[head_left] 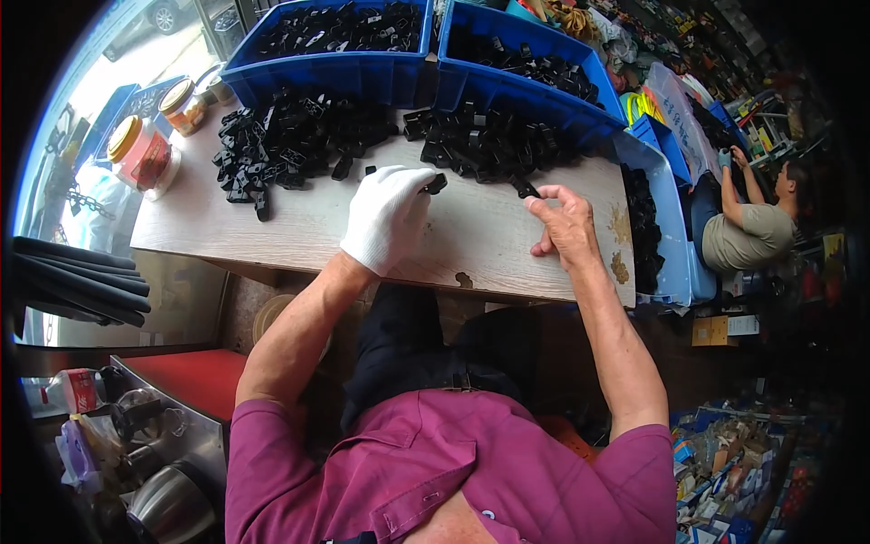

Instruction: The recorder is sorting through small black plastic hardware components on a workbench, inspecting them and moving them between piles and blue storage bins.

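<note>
My left hand [388, 218], in a white knitted glove, pinches a small black plastic clip [437, 184] between thumb and fingertips above the table. To its right, my bare right hand [569, 227] has thumb and forefinger at another black clip [523, 187], at the near edge of the right pile; its other fingers curl loosely. Two heaps of similar black parts lie on the pale wooden tabletop [489, 231]: a left pile [290, 150] and a right pile [489, 145]. The parts' exact details are too small to make out.
Behind the piles stand a left blue bin [317, 80] and a right blue bin [462, 86], both full of black parts. A light-blue bin [675, 218] adjoins the table's right end. Lidded jars [145, 159] stand at far left. Another person [752, 231] sits at right.
</note>
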{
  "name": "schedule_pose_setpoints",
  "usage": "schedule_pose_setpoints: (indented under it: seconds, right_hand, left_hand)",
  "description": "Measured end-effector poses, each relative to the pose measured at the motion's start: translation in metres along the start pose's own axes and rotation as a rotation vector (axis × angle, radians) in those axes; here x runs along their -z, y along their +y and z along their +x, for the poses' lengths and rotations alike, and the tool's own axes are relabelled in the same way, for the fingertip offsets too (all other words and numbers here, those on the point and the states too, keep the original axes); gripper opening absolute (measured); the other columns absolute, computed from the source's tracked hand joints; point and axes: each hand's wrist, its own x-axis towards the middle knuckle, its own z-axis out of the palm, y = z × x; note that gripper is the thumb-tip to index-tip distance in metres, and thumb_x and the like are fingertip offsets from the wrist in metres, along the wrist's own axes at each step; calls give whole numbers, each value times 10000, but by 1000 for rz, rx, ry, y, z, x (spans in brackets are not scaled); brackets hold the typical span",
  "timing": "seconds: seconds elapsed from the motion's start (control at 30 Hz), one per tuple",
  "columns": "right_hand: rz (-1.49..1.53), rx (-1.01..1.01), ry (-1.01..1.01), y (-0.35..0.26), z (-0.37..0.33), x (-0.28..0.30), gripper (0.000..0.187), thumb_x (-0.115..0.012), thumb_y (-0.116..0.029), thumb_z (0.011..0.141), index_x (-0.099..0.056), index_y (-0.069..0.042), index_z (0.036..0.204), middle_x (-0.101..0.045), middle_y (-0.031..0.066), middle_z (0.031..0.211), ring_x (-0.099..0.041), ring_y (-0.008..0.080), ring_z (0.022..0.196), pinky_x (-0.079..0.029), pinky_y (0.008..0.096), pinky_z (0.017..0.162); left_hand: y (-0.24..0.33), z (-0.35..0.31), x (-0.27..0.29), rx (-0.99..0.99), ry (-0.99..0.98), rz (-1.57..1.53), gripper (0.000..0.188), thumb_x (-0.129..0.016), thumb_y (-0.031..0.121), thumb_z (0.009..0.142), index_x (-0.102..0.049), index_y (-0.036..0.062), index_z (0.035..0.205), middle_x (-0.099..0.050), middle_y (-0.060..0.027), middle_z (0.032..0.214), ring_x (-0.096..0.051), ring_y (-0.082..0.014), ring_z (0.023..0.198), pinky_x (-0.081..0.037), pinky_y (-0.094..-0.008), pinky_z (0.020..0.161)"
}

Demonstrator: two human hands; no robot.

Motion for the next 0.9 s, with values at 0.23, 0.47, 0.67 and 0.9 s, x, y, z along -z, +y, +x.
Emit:
schedule_pose_setpoints:
  seconds: [0.23,0.47,0.67,0.9]
  right_hand:
    - [-215,-103,-224,-2,-18,-25,232,-758,-173,880,-710,-27,1054,-501,-30,507,-461,87,373,-397,274,351]
    - [-273,-74,-202,0,-21,-30,207,-756,-158,871,-717,-34,1032,-482,-35,485,-441,79,372,-377,262,344]
    - [-317,-38,-184,-2,-24,-33,209,-724,-119,840,-722,-41,1034,-461,-49,481,-406,62,380,-376,256,347]
    - [-335,-50,-213,-2,-17,-33,281,-720,-100,815,-718,-53,1091,-472,-44,525,-432,60,419,-429,262,357]
  left_hand:
    - [15,17,-43,-120,-325,-15,283,-691,84,816,-709,92,1098,-736,-90,1046,-689,-321,1005,-554,-410,869]
    - [9,13,-53,-185,-383,-91,280,-672,84,840,-719,93,1117,-736,-86,1046,-694,-316,990,-559,-404,861]
    - [2,9,-55,-162,-431,-200,296,-656,74,844,-719,90,1133,-729,-88,1081,-681,-325,1006,-545,-405,884]
    - [18,2,-52,-212,-467,12,355,-660,158,831,-682,136,1184,-696,-44,1062,-663,-285,999,-532,-411,885]
